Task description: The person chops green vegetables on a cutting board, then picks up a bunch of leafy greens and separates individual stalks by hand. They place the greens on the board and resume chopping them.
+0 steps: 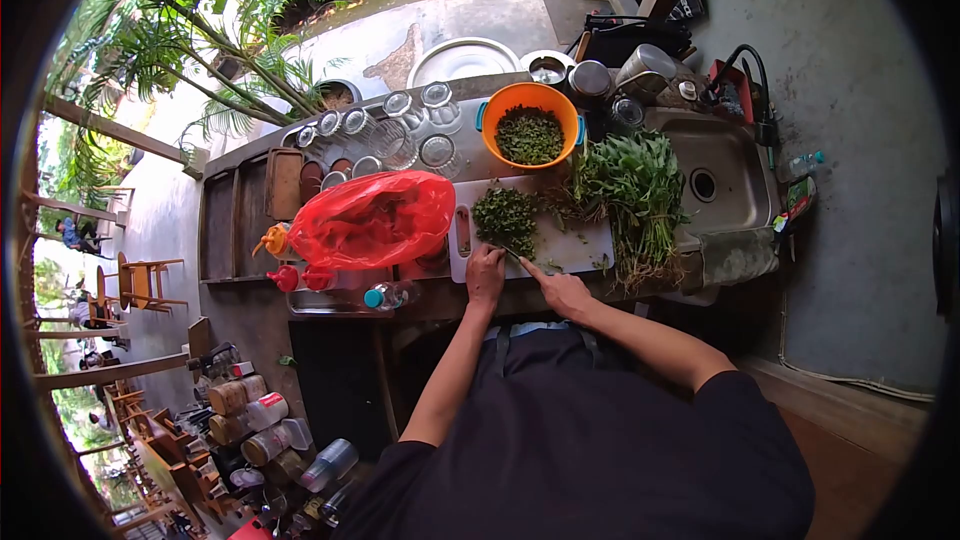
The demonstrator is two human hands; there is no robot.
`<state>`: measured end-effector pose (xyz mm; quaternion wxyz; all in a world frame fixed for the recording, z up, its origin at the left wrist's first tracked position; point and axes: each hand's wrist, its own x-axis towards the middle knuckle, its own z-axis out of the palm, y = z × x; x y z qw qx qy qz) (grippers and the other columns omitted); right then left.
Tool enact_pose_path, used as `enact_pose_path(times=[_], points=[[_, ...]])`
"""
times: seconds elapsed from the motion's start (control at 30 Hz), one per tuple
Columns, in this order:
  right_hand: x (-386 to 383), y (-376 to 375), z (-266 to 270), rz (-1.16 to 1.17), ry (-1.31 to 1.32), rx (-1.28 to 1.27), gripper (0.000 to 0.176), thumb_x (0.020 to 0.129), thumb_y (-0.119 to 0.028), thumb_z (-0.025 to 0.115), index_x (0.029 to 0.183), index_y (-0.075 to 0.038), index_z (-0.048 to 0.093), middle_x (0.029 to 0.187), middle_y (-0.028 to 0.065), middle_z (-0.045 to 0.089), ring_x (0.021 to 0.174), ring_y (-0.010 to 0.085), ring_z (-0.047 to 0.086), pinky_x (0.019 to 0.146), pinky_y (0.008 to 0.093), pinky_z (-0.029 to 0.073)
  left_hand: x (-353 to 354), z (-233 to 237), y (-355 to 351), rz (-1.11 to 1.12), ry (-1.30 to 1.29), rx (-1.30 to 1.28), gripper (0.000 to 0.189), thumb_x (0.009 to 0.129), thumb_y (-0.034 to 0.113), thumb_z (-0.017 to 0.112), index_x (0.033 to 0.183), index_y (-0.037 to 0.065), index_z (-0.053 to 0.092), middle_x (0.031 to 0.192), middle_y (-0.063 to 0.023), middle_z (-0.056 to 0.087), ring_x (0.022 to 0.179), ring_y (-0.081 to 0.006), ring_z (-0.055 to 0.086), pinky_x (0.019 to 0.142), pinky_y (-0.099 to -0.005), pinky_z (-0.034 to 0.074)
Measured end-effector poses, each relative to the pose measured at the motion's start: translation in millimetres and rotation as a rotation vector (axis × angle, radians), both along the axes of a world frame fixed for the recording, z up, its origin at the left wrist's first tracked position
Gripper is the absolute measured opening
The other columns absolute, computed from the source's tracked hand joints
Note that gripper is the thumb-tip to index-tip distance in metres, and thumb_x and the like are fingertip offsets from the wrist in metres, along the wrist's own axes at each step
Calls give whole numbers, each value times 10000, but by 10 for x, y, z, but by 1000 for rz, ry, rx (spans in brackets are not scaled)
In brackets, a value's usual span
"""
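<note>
A white cutting board point(575, 245) lies on the counter, with a pile of chopped greens point(505, 220) on its left part. At the board's front edge, just below the pile, my left hand point(486, 275) is closed on something I cannot make out. My right hand point(562, 292) is closed around a knife point(515, 255), whose blade points up and left toward my left hand. A large bunch of uncut leafy greens point(635, 190) with roots lies over the board's right side. Behind the board stands an orange bowl point(493, 133) holding chopped greens.
A red plastic bag point(370, 225) sits left of the board, beside a bottle with a turquoise cap point(385, 297) and sauce bottles. Several upturned glasses point(440, 153) stand behind it. A metal sink point(735, 155) is at the right, pots point(590, 80) behind.
</note>
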<state>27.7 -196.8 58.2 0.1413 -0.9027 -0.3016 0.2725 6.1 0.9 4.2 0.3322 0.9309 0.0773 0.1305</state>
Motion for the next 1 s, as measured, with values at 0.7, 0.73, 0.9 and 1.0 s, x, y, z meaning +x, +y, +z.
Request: enact_pose_path(times=[0.7, 0.73, 0.9, 1.0], points=[[-7, -275, -115, 100, -107, -23, 768, 959, -125, 437, 1579, -357, 47, 756, 175, 671, 642, 360, 655, 627, 500, 517, -35, 30, -9, 30, 2, -20, 106, 812, 103, 726, 888, 30, 734, 903, -117, 657, 902, -312, 643, 816, -406, 501], [-15, -264, -121, 90, -121, -12, 762, 961, -134, 444, 1579, -352, 56, 748, 171, 669, 635, 359, 652, 623, 500, 515, -42, 34, -5, 25, -7, -19, 106, 813, 97, 722, 894, 29, 735, 908, -119, 657, 902, -313, 644, 817, -407, 503], [-17, -180, 13, 50, -101, -33, 754, 958, -153, 467, 1580, -340, 83, 737, 173, 665, 630, 363, 651, 625, 503, 518, -33, 13, -17, 20, 3, -12, 109, 817, 75, 709, 911, 27, 739, 910, -128, 661, 899, -318, 649, 817, -408, 507], [-19, -142, 116, 40, -103, 0, 746, 953, -162, 477, 1580, -329, 106, 731, 185, 659, 634, 382, 648, 631, 508, 522, -19, 17, -24, 26, -7, -19, 108, 818, 65, 703, 910, 22, 737, 902, -137, 669, 888, -320, 653, 807, -409, 511]])
